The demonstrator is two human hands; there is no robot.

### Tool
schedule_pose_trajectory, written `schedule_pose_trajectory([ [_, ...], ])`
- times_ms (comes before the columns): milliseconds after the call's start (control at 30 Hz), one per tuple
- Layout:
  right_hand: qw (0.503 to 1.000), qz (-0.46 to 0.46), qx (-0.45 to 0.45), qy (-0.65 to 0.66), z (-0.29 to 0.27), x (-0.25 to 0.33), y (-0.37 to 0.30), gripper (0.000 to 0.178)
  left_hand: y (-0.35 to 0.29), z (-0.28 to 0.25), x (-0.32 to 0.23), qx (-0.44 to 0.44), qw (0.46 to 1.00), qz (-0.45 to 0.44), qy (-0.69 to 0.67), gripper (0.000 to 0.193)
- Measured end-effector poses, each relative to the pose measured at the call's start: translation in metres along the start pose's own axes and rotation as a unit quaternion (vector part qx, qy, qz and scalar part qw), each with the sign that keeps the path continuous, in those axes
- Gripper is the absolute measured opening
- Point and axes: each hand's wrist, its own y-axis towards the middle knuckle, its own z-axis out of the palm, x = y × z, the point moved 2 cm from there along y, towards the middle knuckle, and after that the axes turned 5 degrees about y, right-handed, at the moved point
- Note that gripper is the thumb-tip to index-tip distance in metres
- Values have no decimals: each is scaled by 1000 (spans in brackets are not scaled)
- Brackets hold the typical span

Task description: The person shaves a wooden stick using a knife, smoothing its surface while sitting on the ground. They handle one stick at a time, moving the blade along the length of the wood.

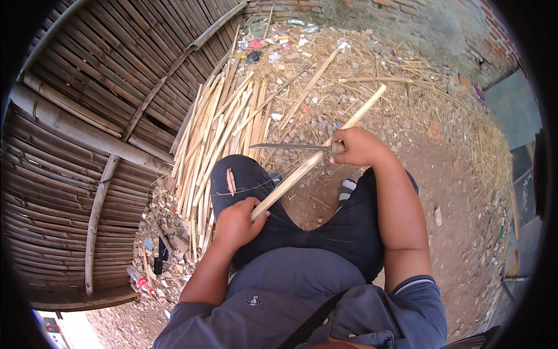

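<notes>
My left hand is closed round the near end of a long pale bamboo strip, close to my left knee. From there the strip slants up and away to the right, across the gap between my knees. My right hand grips the short handle of a knife above my right knee. Its long, narrow blade points left and crosses the strip near the handle. Whether the edge touches the strip, I cannot tell.
Many split bamboo strips lie heaped to my left, beside a slatted bamboo wall. Straw and bits of litter cover the ground ahead, up to a brick wall. A plastic bottle lies at the lower left. Grey panels stand at the right.
</notes>
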Motion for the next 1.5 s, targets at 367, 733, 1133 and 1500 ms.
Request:
schedule_pose_trajectory([
  [367,1000,-1,-6,19,-2,-3,0,59,-1,0,2,-3,1000,5,1,30],
  [733,998,-32,-38,45,-1,-10,0,53,0,0,2,-4,1000,11,-6,30],
  [1133,998,-24,-41,32,1,-13,2,50,-1,1,3,-12,1000,19,-11,29],
  [1500,1000,6,-11,-1,-3,5,-3,55,0,-1,1,4,1000,5,3,32],
])
